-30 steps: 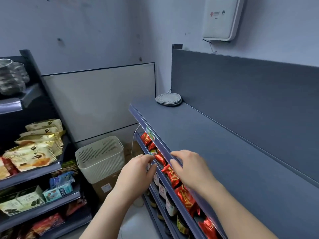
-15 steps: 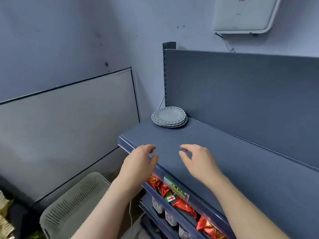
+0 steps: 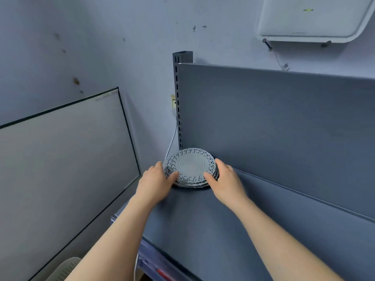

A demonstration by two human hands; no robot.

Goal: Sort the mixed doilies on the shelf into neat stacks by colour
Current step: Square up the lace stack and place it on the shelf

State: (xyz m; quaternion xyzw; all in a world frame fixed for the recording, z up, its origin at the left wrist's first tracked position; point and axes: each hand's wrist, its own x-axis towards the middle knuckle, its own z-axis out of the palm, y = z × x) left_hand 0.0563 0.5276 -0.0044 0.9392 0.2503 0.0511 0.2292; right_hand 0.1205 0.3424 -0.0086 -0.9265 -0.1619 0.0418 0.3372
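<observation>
Doilies [image 3: 190, 167] lie stacked: round, pale grey, lacy-edged.

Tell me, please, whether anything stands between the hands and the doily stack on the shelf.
Nothing visible does: the left hand and the right hand each grip the doily stack at its sides, on the shelf.

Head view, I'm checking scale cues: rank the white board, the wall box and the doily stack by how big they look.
Largest: white board.
Next: wall box, though the frame cuts it off.
Smallest: doily stack.
</observation>
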